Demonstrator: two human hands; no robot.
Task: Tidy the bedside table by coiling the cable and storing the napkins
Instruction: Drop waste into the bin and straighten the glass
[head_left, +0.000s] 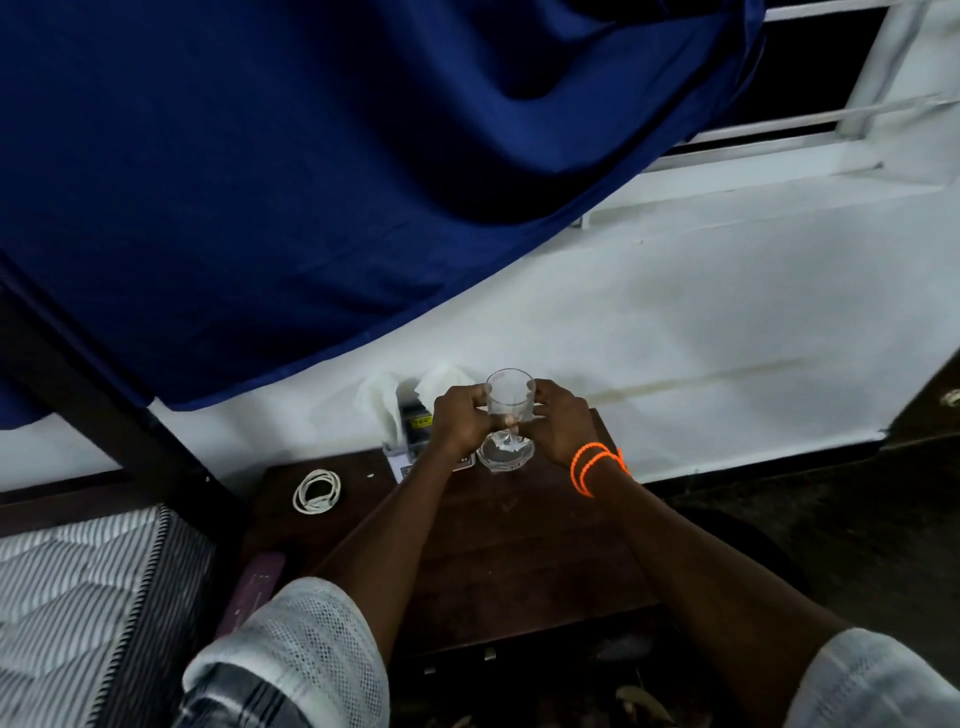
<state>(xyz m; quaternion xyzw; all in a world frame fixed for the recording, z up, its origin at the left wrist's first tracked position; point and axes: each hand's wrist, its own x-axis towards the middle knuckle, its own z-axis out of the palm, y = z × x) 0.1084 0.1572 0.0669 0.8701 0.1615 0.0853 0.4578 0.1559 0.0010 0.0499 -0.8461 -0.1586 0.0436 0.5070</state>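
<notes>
A clear stemmed glass stands at the back of the dark wooden bedside table. My left hand and my right hand both grip its bowl from either side. A white cable lies coiled on the table's back left corner. White napkins stick up from a clear holder against the wall, just left of my left hand; a second napkin shows behind it.
A small dark box with a yellow label sits beside the napkins. A purple object lies at the table's left edge by the striped mattress. A blue curtain hangs above, against the white wall.
</notes>
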